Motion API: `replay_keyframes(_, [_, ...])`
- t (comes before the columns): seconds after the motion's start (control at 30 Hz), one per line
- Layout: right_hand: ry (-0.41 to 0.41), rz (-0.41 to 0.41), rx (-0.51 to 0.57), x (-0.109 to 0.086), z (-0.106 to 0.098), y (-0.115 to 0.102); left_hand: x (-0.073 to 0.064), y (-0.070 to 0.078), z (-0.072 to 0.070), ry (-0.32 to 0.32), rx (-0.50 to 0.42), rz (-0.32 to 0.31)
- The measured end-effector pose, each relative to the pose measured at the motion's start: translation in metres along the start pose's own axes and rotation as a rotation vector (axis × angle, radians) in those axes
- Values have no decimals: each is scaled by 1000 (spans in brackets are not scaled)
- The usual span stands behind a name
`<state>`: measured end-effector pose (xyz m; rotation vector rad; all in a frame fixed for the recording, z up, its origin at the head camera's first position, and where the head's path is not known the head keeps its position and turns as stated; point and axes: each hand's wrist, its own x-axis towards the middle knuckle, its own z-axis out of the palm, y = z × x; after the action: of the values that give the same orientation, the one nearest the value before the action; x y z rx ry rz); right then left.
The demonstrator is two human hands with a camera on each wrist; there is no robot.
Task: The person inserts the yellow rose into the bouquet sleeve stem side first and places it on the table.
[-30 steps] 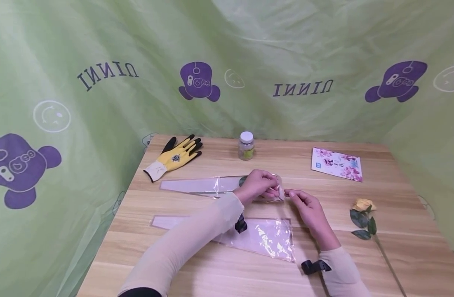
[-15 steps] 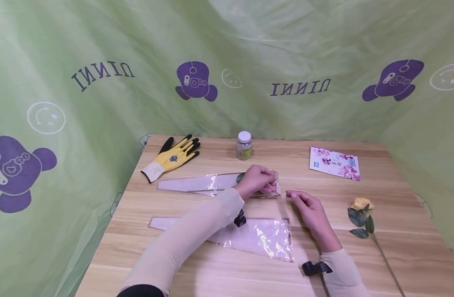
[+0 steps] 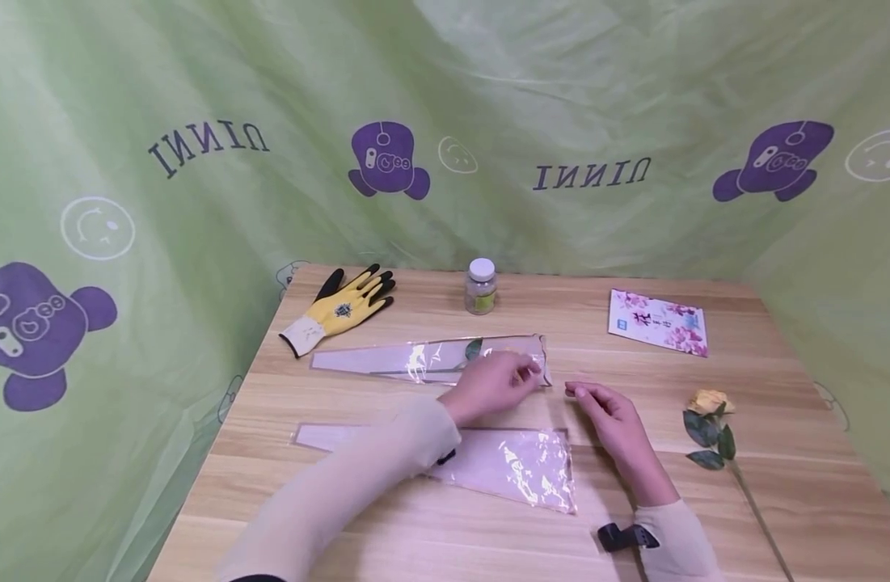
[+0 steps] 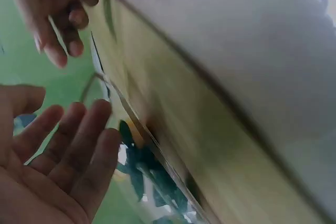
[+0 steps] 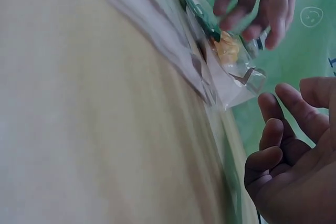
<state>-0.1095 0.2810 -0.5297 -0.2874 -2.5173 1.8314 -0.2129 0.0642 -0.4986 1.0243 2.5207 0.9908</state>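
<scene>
My left hand (image 3: pixel 491 384) hovers over the mouth end of a clear flower sleeve (image 3: pixel 386 360), its fingers loosely bent around nothing. Inside that sleeve lies a rose, its leaf (image 3: pixel 474 349) visible in the head view and its yellow bloom (image 4: pixel 137 132) in the left wrist view. My right hand (image 3: pixel 615 420) is just right of the sleeve's mouth, apart from it; in the right wrist view its fingers (image 5: pixel 270 135) are loosely curled and hold nothing. Nearer my body lies a second clear sleeve (image 3: pixel 517 465), flat and partly covered by my left forearm.
A single yellow rose (image 3: pixel 709 402) with a long stem lies at the right. Along the back are a yellow and black work glove (image 3: pixel 346 309), a white-capped jar (image 3: pixel 481 287) and a pink floral packet (image 3: pixel 658 322). Green curtain (image 3: pixel 452 218) surrounds the wooden table (image 3: pixel 452 541).
My left hand has let go of the sleeve's mouth and drawn back toward me, so more of the sleeve shows. My right hand has moved slightly away from it, toward my body.
</scene>
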Motion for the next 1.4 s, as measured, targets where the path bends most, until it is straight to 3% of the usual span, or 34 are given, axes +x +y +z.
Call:
replay_keyframes(0.07, [-1,-5,-10,-4,-1,2,-20,5,3,-42,232,110])
replay_keyframes(0.2, [2,-33,-38,-14,-2,5,-64,13,12,-146,477,226])
replay_keyframes(0.33, [2,-48,-86,-23,-6,4,-98,17,14,-248,624,331])
replay_keyframes(0.43, [3,-44,-114,-27,-9,3,-109,15,14,-300,682,373])
replay_keyframes(0.6, [-14,-45,-161,-28,-10,0,-108,4,12,-328,660,347])
replay_keyframes(0.83, [-35,-33,-298,-26,-5,-1,-90,-15,6,-285,612,289])
replay_keyframes(1.1, [-106,-38,-445,-22,0,-6,-84,-17,1,-302,611,271])
replay_keyframes(1.4, [-144,-5,-472,-20,6,-8,-83,-17,2,-308,617,264])
